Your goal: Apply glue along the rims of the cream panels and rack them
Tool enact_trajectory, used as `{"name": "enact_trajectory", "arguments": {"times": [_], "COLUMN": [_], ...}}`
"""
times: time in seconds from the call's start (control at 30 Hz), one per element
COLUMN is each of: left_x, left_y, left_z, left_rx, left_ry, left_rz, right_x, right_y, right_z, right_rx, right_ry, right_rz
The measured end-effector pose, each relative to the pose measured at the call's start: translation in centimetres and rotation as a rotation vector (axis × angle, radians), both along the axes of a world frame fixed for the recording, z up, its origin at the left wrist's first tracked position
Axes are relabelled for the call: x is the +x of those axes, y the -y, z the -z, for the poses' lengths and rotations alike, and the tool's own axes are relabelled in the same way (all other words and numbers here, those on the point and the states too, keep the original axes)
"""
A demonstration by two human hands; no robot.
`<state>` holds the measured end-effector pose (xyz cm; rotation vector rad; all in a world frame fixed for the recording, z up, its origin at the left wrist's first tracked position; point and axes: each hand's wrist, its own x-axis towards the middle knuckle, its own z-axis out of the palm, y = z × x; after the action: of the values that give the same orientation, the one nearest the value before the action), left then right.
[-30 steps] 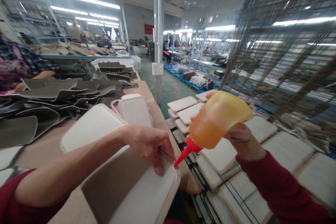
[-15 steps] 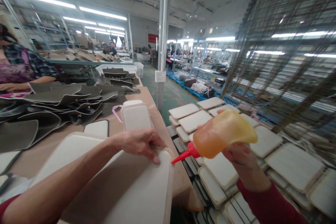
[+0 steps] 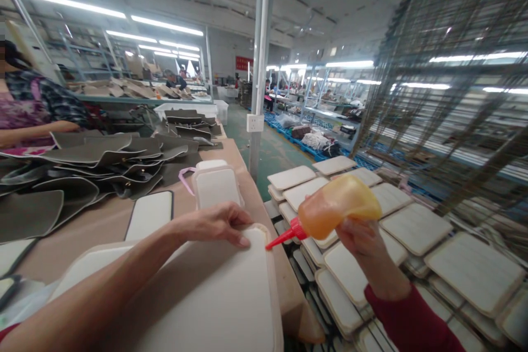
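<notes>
A large white panel (image 3: 214,286) with rounded corners and a beige rim lies tilted in front of me. My left hand (image 3: 220,225) grips its far edge near the right corner, thumb on the white face; the other fingers are partly hidden. My right hand (image 3: 361,234) is wrapped round a squeeze bottle (image 3: 338,206) of amber liquid, held on its side. The red nozzle (image 3: 284,235) points left, and its tip is at the panel's right rim, just below the corner. I cannot tell whether liquid is coming out.
Stacks of similar white panels (image 3: 416,225) stand to the right. Smaller white panels (image 3: 216,186) and a heap of grey-brown pieces (image 3: 94,154) lie on the brown-covered table (image 3: 103,214). A metal post (image 3: 259,77) rises beyond it. A person (image 3: 41,99) sits at far left.
My right hand and the bottle have moved left and slightly up, the nozzle tip staying at the rim near the corner. The panel has turned a little under my left hand. The view has shifted slightly.
</notes>
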<state>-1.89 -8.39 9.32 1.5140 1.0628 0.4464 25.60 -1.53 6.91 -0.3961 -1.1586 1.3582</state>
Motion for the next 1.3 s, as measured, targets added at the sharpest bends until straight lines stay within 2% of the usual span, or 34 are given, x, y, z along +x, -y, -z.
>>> {"name": "enact_trajectory", "arguments": {"times": [0.17, 0.43, 0.8, 1.0, 1.3], "left_x": [-0.4, -1.7, -2.2, -2.6, -3.1], "left_y": [0.2, -0.2, -0.4, -0.4, -0.6], "left_z": [-0.2, 0.7, 1.0, 1.2, 1.8], "left_rx": [-0.088, -0.113, -0.113, -0.134, -0.145], "left_ry": [0.028, 0.088, 0.143, 0.167, 0.213], "left_rz": [-0.072, -0.109, -0.132, -0.176, -0.163], "right_x": [-0.4, -0.4, -0.5, -0.4, 0.3], "right_y": [-0.6, -1.5, -0.1, 0.2, 0.4], "right_z": [0.3, 1.4, 0.6, 0.8, 1.3], "right_rx": [-0.003, 0.028, 0.024, 0.01, 0.002], "right_ry": [0.006, 0.025, 0.047, 0.068, 0.07], "right_rz": [-0.01, -0.1, -0.186, -0.181, -0.217]}}
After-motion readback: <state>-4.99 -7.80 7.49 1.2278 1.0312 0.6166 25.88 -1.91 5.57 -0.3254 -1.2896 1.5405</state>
